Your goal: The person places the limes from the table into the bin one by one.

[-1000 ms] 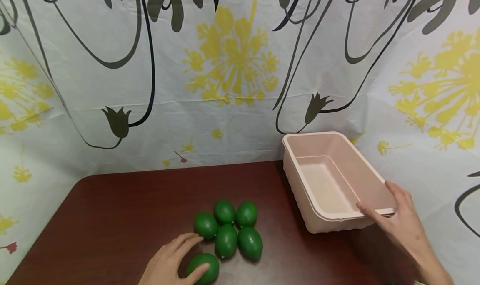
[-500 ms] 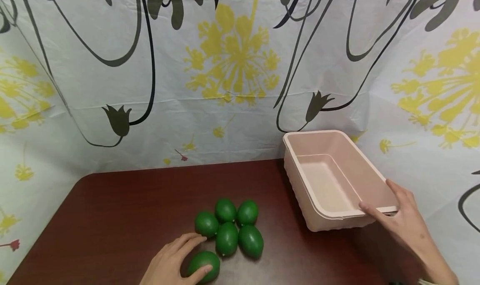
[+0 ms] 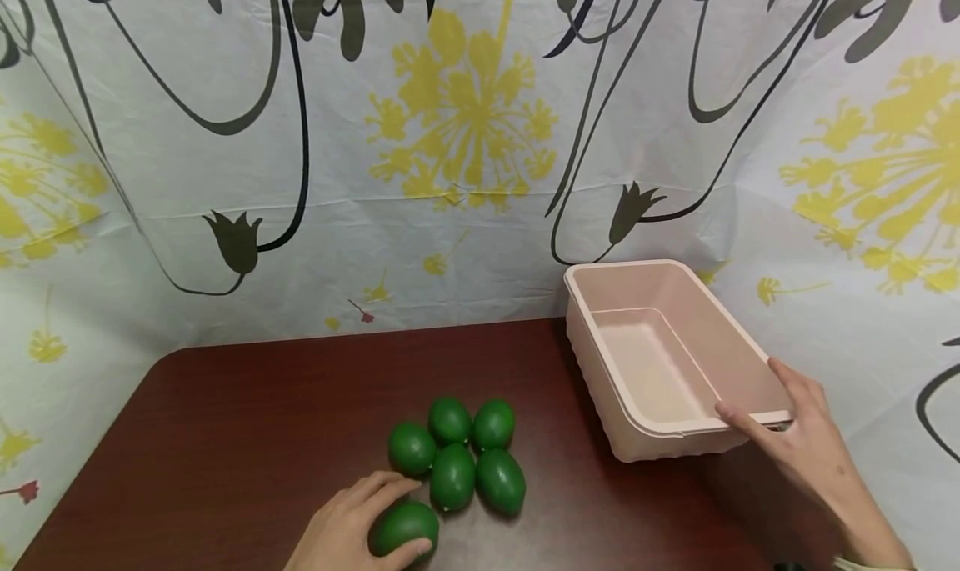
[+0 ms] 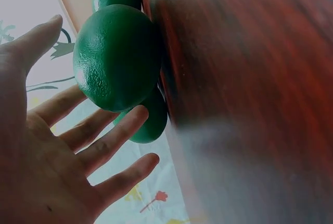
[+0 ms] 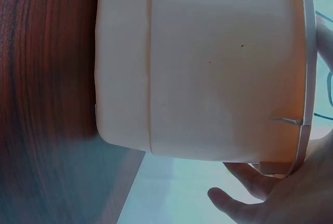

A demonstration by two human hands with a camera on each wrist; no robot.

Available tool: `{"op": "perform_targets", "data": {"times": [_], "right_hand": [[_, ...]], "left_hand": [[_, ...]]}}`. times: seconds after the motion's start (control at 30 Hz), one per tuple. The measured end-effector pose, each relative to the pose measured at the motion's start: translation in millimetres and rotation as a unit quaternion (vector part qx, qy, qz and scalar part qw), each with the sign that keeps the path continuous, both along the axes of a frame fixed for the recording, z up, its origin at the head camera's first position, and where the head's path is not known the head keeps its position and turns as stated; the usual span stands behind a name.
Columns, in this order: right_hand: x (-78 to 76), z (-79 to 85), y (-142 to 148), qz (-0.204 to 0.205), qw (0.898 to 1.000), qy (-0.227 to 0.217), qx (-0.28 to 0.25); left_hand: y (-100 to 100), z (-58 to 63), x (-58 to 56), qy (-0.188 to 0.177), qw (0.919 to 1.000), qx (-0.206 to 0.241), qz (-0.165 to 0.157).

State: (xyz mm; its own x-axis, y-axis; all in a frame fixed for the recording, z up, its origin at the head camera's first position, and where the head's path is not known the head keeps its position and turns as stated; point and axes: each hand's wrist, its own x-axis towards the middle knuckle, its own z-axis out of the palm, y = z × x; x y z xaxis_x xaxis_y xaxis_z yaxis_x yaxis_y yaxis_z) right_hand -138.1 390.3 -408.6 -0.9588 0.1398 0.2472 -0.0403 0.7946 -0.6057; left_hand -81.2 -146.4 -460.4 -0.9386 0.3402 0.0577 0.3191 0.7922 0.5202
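In the head view, my left hand [image 3: 352, 525] reaches around the nearest green lime [image 3: 406, 529], thumb in front and fingers behind. The left wrist view shows the hand [image 4: 57, 146] with its fingers spread and nearly straight beside a lime [image 4: 118, 57], which sits on the tabletop. Several more limes [image 3: 453, 478] lie close together just beyond, in the middle of the table. At the right, my right hand [image 3: 806, 433] grips the near right corner of a pale pink plastic bin [image 3: 622, 388], its thumb over the rim. In the right wrist view the bin's side wall [image 5: 218, 67] fills most of the picture.
The dark red-brown wooden table [image 3: 262, 421] has a rounded far left corner. A white cloth [image 3: 465, 271] printed with yellow flowers and dark stems hangs behind it and along both sides. The bin stands at the table's right, close to the cloth.
My left hand has shifted slightly to the right, its fingers and thumb closer about the nearest lime. The right hand, the bin and the other limes stay in place.
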Motion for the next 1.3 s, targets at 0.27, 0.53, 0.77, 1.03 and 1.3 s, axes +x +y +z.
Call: {"op": "perform_targets", "data": {"times": [0.27,0.53,0.77,1.03,1.3], "right_hand": [[0.3,-1.0,0.8,-0.002,1.0,0.0,-0.002],[1.1,-1.2,-0.5,-0.005,1.0,-0.002,-0.008],[1.0,-1.0,-0.8,-0.006,1.0,-0.002,-0.004],[1.9,-1.6,-0.4,-0.007,1.0,-0.007,-0.005],[2.8,-0.5,-2.1,-0.013,1.0,-0.011,-0.005]], "left_hand": [[-0.5,-5.2,-6.7,-0.042,0.9978,-0.01,-0.049],[-1.5,-5.9,-7.1,-0.083,0.9952,0.02,-0.048],[-2.8,-5.8,-6.1,-0.139,0.9855,0.085,-0.049],[-0.5,-6.0,-4.0,-0.089,0.9878,0.119,-0.048],[3.4,-4.5,-3.2,-0.034,0.9884,0.146,-0.027]]}}
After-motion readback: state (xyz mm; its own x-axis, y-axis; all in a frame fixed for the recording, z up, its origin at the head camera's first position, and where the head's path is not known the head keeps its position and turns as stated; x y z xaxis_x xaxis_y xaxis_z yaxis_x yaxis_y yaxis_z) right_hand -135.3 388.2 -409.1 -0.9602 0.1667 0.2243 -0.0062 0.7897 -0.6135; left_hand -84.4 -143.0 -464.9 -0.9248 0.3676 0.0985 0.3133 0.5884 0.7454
